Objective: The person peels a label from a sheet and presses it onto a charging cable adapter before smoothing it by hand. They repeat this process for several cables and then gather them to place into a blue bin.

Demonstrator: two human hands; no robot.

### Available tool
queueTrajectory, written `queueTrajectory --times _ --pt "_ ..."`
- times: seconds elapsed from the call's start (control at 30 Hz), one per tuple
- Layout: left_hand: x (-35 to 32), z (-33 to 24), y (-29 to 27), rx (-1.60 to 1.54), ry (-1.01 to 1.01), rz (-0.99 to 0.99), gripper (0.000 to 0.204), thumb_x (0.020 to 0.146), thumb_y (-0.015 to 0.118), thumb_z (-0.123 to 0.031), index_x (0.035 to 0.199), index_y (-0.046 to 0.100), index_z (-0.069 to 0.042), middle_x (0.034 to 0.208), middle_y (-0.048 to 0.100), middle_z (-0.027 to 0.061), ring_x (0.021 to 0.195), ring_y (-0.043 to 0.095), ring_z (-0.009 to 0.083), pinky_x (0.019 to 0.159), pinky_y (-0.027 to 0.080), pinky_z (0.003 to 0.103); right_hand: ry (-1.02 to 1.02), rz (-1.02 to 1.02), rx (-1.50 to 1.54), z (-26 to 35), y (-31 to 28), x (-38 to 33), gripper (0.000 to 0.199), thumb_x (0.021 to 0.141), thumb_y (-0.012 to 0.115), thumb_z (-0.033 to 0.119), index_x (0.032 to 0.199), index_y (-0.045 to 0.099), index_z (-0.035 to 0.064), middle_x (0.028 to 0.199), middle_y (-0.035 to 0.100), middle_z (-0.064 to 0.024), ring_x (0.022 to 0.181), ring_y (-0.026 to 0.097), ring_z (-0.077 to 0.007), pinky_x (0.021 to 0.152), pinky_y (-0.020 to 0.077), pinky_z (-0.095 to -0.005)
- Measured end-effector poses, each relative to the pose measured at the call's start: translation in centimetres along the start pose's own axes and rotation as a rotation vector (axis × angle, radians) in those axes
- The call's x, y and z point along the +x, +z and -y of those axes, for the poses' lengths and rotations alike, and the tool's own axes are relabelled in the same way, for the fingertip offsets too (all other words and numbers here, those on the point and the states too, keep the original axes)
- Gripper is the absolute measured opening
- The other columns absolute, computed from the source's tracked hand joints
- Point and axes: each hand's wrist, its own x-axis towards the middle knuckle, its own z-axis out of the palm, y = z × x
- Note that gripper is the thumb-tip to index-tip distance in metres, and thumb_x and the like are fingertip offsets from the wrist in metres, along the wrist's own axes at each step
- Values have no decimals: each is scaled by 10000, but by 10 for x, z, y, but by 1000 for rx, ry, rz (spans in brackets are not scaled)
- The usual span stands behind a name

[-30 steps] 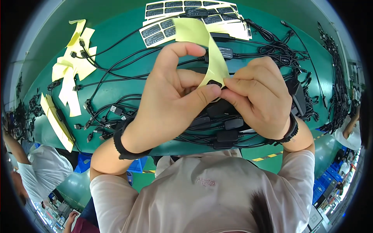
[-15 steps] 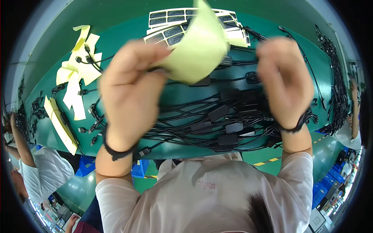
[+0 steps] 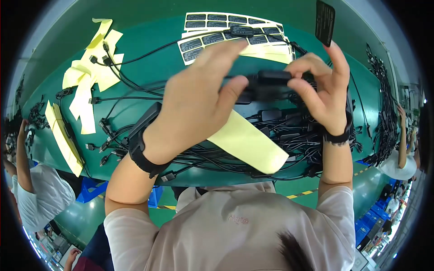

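Okay, so my right hand (image 3: 332, 92) is doing two jobs at once. Thumb and bent fingers are pinching the end of a small black box (image 3: 273, 77), which sits up in the air right in front of me, between my two hands and above the cables. Its far end is pretty blurry. Meanwhile one finger of that same hand points up with a black label (image 3: 325, 22) hanging off the tip, well clear of the box.

My left hand (image 3: 199, 97) is a smudgy mess, honestly. Thumb and forefinger are spread apart near the box, but I can't tell if they're touching it. A pale yellow strip (image 3: 251, 142) slants out from under that hand, over the cable pile (image 3: 289, 131), and I can't tell whether my hidden fingers have hold of it either.

Rest of the green table (image 3: 144, 70): label sheets (image 3: 235, 40) overlapping at the far side with a cable lying across them, crumpled yellow scraps (image 3: 92, 77) off to the left, and a folded yellow bundle (image 3: 63, 140) nearer me on that side. Black bands on both my wrists. Someone in a white shirt (image 3: 40, 194) is over to my left.
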Motion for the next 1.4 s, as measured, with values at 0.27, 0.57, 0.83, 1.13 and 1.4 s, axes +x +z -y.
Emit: queueTrajectory --times 0.27,0.57,0.83,1.13,1.4 --pt "-10 9 4 22 -189 249 158 878 557 -128 900 606 20 735 597 103 619 542 206 580 431 271 338 -245 111 23 5 -2 350 770 653 -36 1100 540 -6 785 623 -35 676 565 -85 639 438 -184" --pt "-15 0 9 -266 -470 403 103 854 584 -77 891 602 18 712 579 103 601 539 198 548 422 277 840 -159 421 27 6 -5 83 794 668 45 857 620 20 698 621 -5 551 526 -25 464 386 -153" --pt "-17 5 12 -55 -94 209 148 787 654 -120 828 579 2 659 558 122 579 548 299 470 414 362 790 -186 218 37 14 -8 60 822 613 19 865 580 -6 689 603 -71 479 492 -67 423 367 -166" --pt "-20 -2 10 22 -112 235 153 810 659 -144 858 598 -12 672 556 106 569 531 255 507 415 305 799 -167 247 36 15 -8 70 813 635 36 861 596 5 694 618 -45 534 533 -68 474 394 -159" --pt "-24 0 15 12 -20 163 165 797 676 -156 842 593 -21 650 543 96 541 517 246 477 401 297 812 -161 257 35 13 -8 81 803 646 35 864 604 1 711 627 -43 590 556 -73 535 420 -175"
